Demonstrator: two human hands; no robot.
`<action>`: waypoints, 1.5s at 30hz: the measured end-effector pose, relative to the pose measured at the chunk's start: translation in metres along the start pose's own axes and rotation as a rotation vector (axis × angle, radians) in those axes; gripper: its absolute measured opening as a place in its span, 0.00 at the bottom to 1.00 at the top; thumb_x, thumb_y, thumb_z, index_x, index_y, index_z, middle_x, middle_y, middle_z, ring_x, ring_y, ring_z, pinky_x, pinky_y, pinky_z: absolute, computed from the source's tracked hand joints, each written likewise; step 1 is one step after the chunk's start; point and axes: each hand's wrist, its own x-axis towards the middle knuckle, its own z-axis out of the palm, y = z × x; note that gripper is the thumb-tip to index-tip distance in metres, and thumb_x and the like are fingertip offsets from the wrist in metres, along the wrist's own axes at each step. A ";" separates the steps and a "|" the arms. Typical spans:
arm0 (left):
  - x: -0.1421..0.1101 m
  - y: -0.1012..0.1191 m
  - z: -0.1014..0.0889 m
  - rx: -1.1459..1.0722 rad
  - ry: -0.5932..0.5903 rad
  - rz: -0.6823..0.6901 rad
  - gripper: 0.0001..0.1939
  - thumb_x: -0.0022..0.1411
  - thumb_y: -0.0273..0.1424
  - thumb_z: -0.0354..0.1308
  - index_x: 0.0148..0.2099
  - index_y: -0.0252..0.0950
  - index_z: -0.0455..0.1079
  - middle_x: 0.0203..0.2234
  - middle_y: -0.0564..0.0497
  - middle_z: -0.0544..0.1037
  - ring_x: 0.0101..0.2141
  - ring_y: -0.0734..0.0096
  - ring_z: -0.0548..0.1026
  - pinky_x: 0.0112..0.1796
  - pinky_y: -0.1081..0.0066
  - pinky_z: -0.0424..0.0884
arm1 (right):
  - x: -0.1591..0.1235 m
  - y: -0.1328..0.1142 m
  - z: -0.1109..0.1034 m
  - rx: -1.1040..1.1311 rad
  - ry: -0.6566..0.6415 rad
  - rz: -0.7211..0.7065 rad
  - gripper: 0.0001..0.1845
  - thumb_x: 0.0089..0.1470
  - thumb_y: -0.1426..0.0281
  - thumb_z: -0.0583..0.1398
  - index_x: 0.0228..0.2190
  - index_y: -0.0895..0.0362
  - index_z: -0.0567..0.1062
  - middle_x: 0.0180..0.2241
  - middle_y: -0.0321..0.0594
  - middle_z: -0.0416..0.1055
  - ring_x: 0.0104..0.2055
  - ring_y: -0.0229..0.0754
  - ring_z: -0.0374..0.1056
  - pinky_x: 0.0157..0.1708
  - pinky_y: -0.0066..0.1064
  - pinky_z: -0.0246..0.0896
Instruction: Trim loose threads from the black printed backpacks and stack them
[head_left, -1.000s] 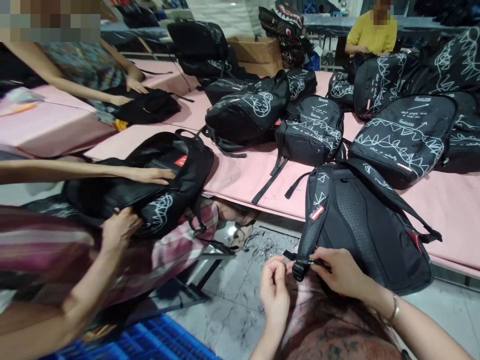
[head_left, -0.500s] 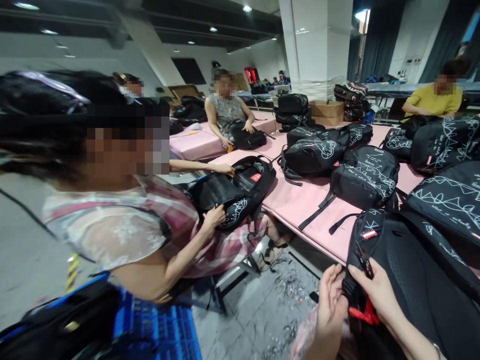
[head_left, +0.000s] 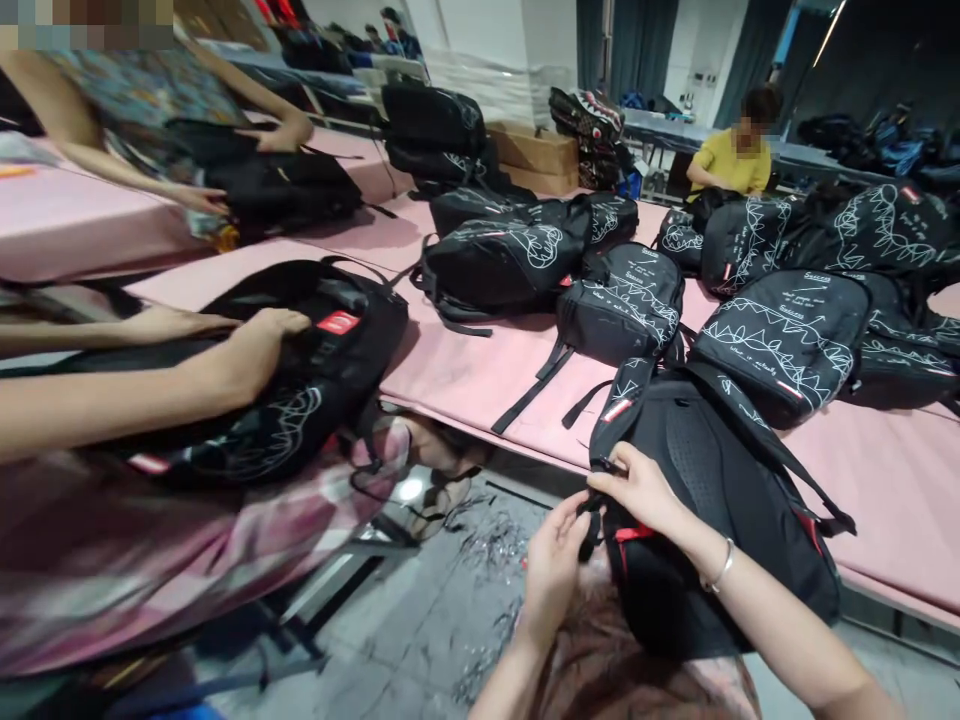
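A black backpack [head_left: 690,470] leans from the pink table's edge onto my lap, its padded back panel facing up. White drawings mark its shoulder straps, and red trim shows at its sides. My left hand [head_left: 551,565] is closed on the dark webbing strap [head_left: 591,530] at the backpack's lower left. Just above it, my right hand [head_left: 646,488] is closed around small dark thread snips [head_left: 609,464], mostly hidden by the fingers. The two hands nearly touch at the strap. Where the snips' tips meet the strap is too small to tell.
Several black backpacks with white drawings, one close by [head_left: 784,340], stand on the pink table [head_left: 465,385]. To the left, a co-worker's hands [head_left: 247,350] are at another backpack [head_left: 330,370]. A person in yellow [head_left: 731,160] sits beyond. Thread scraps [head_left: 487,545] litter the floor.
The view swung left and up, then came back. My right hand, with the snips, has shifted up along the strap. The co-worker's hands have moved on the neighbouring backpack.
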 end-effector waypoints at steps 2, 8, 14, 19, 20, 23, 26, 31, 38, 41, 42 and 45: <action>-0.002 0.001 -0.003 -0.200 -0.082 -0.145 0.19 0.51 0.34 0.61 0.44 0.30 0.70 0.38 0.40 0.78 0.40 0.57 0.76 0.42 0.62 0.70 | -0.005 0.006 -0.007 0.004 0.021 -0.042 0.10 0.55 0.62 0.53 0.36 0.55 0.67 0.26 0.31 0.68 0.27 0.36 0.64 0.29 0.27 0.57; -0.003 0.001 -0.002 -0.492 -0.116 -0.303 0.13 0.50 0.28 0.62 0.40 0.28 0.72 0.36 0.40 0.79 0.38 0.58 0.77 0.42 0.66 0.71 | -0.031 0.046 -0.021 -0.204 0.075 -0.292 0.06 0.54 0.70 0.55 0.36 0.55 0.68 0.34 0.40 0.68 0.36 0.42 0.64 0.37 0.32 0.59; -0.005 0.005 0.006 -0.531 -0.175 -0.336 0.11 0.52 0.26 0.60 0.40 0.29 0.72 0.36 0.41 0.79 0.39 0.59 0.77 0.41 0.68 0.72 | -0.045 0.058 -0.018 -0.277 0.081 -0.441 0.08 0.56 0.73 0.53 0.38 0.56 0.69 0.36 0.44 0.68 0.38 0.43 0.65 0.37 0.34 0.63; -0.008 0.005 0.006 -0.539 -0.155 -0.348 0.11 0.53 0.24 0.59 0.41 0.28 0.72 0.37 0.41 0.79 0.40 0.59 0.76 0.45 0.65 0.70 | -0.041 0.055 -0.013 -0.394 0.110 -0.496 0.07 0.58 0.72 0.51 0.33 0.57 0.70 0.33 0.44 0.69 0.35 0.43 0.66 0.35 0.34 0.63; -0.008 0.004 0.006 -0.540 -0.150 -0.349 0.11 0.53 0.24 0.59 0.41 0.28 0.72 0.37 0.41 0.79 0.40 0.59 0.76 0.45 0.65 0.70 | -0.040 0.056 -0.012 -0.405 0.121 -0.498 0.08 0.58 0.72 0.51 0.32 0.57 0.70 0.32 0.44 0.69 0.35 0.43 0.66 0.35 0.34 0.63; -0.007 0.001 0.004 -0.543 -0.144 -0.347 0.11 0.53 0.23 0.59 0.42 0.27 0.71 0.36 0.42 0.79 0.38 0.61 0.77 0.43 0.67 0.72 | -0.041 0.058 -0.011 -0.398 0.132 -0.503 0.07 0.58 0.72 0.52 0.33 0.57 0.70 0.32 0.44 0.69 0.35 0.42 0.66 0.34 0.33 0.64; -0.008 0.000 0.005 -0.551 -0.161 -0.344 0.12 0.54 0.24 0.59 0.43 0.28 0.71 0.35 0.42 0.79 0.37 0.61 0.78 0.40 0.68 0.73 | -0.042 0.057 -0.009 -0.424 0.115 -0.539 0.07 0.58 0.72 0.52 0.36 0.58 0.70 0.34 0.45 0.70 0.38 0.43 0.66 0.37 0.34 0.63; -0.011 0.003 0.007 -0.508 -0.118 -0.336 0.11 0.53 0.24 0.59 0.42 0.28 0.71 0.33 0.42 0.80 0.35 0.62 0.78 0.37 0.70 0.74 | -0.040 0.047 -0.005 -0.478 0.077 -0.526 0.09 0.58 0.72 0.51 0.33 0.58 0.70 0.33 0.45 0.70 0.37 0.44 0.66 0.37 0.35 0.62; -0.005 0.003 0.001 -0.465 0.011 -0.333 0.10 0.53 0.22 0.59 0.40 0.27 0.70 0.34 0.40 0.79 0.37 0.60 0.77 0.39 0.68 0.74 | -0.046 0.052 -0.007 -0.149 0.129 -0.230 0.04 0.53 0.71 0.55 0.33 0.56 0.69 0.30 0.38 0.69 0.32 0.39 0.65 0.32 0.28 0.61; -0.002 0.004 0.002 -0.469 0.032 -0.290 0.12 0.52 0.23 0.61 0.41 0.28 0.70 0.35 0.40 0.79 0.37 0.60 0.77 0.40 0.67 0.73 | -0.054 0.057 -0.006 -0.071 0.088 -0.079 0.05 0.52 0.70 0.56 0.33 0.56 0.69 0.29 0.36 0.69 0.32 0.38 0.66 0.32 0.27 0.60; -0.002 0.004 0.004 -0.476 0.030 -0.275 0.13 0.52 0.23 0.61 0.41 0.27 0.70 0.35 0.40 0.79 0.37 0.60 0.77 0.40 0.68 0.73 | -0.057 0.059 -0.006 -0.055 0.068 -0.054 0.05 0.51 0.70 0.56 0.33 0.56 0.69 0.29 0.36 0.69 0.32 0.38 0.66 0.32 0.27 0.60; -0.001 0.005 0.007 -0.495 -0.003 -0.257 0.13 0.52 0.25 0.61 0.42 0.27 0.70 0.35 0.40 0.79 0.36 0.62 0.77 0.40 0.69 0.72 | -0.065 0.062 -0.004 -0.035 0.007 -0.014 0.04 0.51 0.70 0.55 0.31 0.56 0.69 0.28 0.35 0.69 0.31 0.38 0.65 0.32 0.27 0.59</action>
